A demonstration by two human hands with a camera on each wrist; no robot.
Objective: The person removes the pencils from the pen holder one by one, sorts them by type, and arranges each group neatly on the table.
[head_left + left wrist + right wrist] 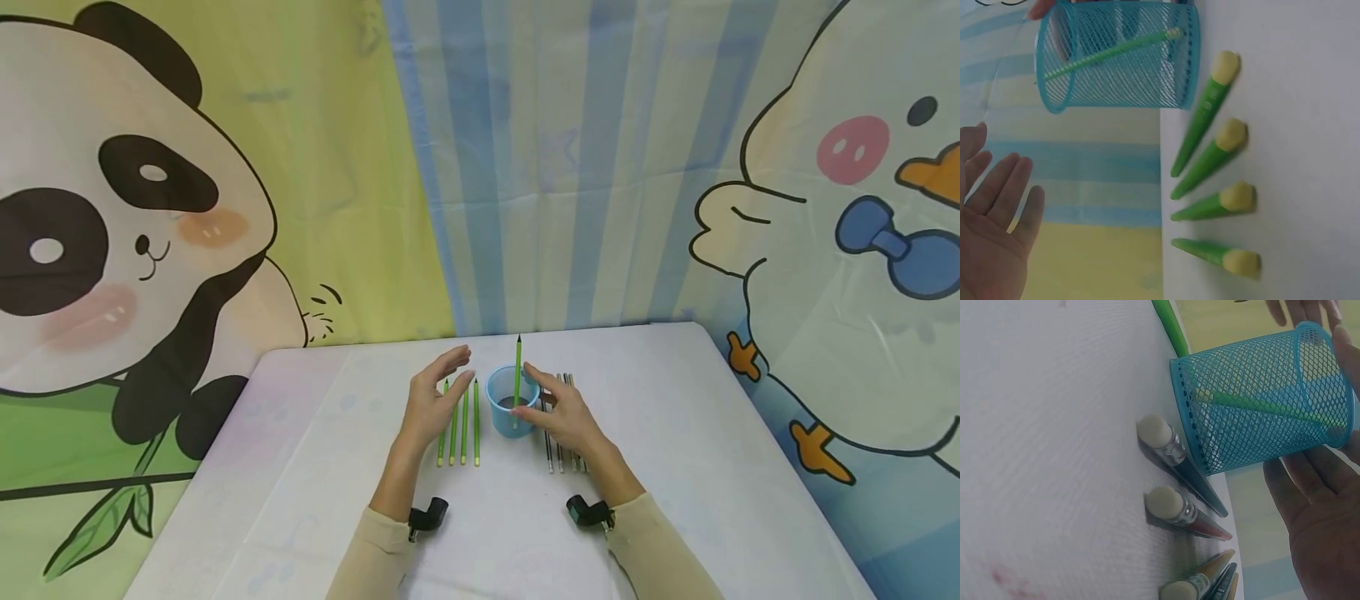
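Note:
A light-blue mesh pencil cup (501,421) stands on the table with one green pencil (518,358) in it, point up and eraser end at the bottom. My right hand (566,414) grips the cup from the right, thumb toward the near side and fingers around the far side by the rim. My left hand (433,404) is held in the air left of the cup, fingers extended and holding nothing. Below it several green pencils (464,425) lie side by side, pale eraser ends toward me. In the left wrist view the cup (1129,56) shows the pencil through its mesh.
Several dark and striped pencils (559,454) with white erasers (1155,431) lie right of the cup, partly under my right hand. The white-covered table (315,467) reaches back to a patterned curtain (540,167) with cartoon animals on both sides.

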